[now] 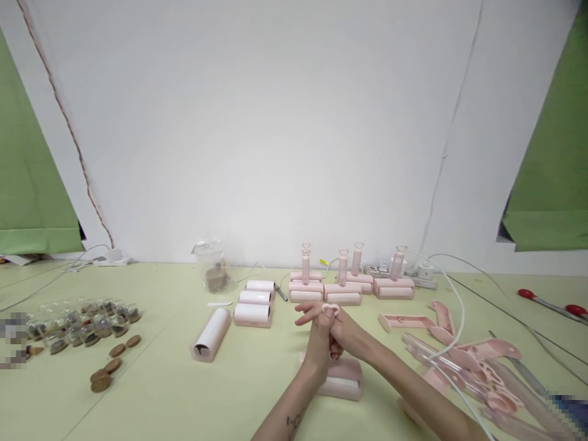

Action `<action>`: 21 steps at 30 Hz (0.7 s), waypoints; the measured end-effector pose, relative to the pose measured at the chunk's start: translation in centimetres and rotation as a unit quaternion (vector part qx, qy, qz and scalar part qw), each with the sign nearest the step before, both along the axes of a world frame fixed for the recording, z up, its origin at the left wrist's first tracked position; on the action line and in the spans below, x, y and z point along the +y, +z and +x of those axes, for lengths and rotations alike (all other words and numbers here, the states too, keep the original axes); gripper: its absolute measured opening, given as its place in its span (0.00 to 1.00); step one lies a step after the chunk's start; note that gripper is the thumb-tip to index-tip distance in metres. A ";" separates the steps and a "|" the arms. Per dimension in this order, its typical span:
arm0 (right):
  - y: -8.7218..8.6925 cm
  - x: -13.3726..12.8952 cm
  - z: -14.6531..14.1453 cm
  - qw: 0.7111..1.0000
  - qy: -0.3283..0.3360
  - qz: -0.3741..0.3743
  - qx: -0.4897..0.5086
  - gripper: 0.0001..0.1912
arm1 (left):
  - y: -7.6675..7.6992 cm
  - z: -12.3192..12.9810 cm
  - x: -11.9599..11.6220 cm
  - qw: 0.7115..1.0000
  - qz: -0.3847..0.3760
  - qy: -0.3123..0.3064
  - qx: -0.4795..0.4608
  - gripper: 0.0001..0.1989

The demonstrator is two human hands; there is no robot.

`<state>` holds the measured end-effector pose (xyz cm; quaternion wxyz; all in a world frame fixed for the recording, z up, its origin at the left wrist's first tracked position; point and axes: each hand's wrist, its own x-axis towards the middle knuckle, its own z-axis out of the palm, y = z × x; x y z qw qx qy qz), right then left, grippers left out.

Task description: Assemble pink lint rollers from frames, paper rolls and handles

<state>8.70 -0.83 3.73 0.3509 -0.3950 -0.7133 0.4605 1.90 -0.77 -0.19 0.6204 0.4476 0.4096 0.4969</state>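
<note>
My left hand (318, 350) and my right hand (350, 331) are clasped together above the front of the table. Between them the pink heart-shaped loop (331, 308) of a small piece sticks up, my left thumb pressed against it. Whatever lies below the loop is hidden by my fingers. Some fingers of my right hand stretch out to the left, while the others curl inward. Directly beneath my hands lies a pink box-like holder (345, 380), partly covered by them.
Pink holders (394, 288) with heart-topped tubes (342, 269) stand at the back. White rolls in holders (252, 314) sit left of centre. Pink parts and clear tubes (473, 361), crossed by a white cable (462, 306), lie right. Glass jars (89, 332) and cork lids (101, 380) are left.
</note>
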 end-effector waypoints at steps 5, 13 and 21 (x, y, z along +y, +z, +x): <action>-0.7 -0.1 -1.1 0.984 -0.098 0.119 0.090 0.11 | 0.4 -0.2 -0.5 0.999 0.011 0.039 -0.033 0.21; -0.4 -1.3 1.2 0.979 -0.089 0.181 0.035 0.10 | 0.2 -1.9 -0.1 0.990 0.131 -0.045 0.003 0.36; 2.8 1.6 7.6 0.941 -0.231 0.247 0.014 0.14 | 7.0 -6.9 -7.2 0.910 0.311 0.176 0.210 0.16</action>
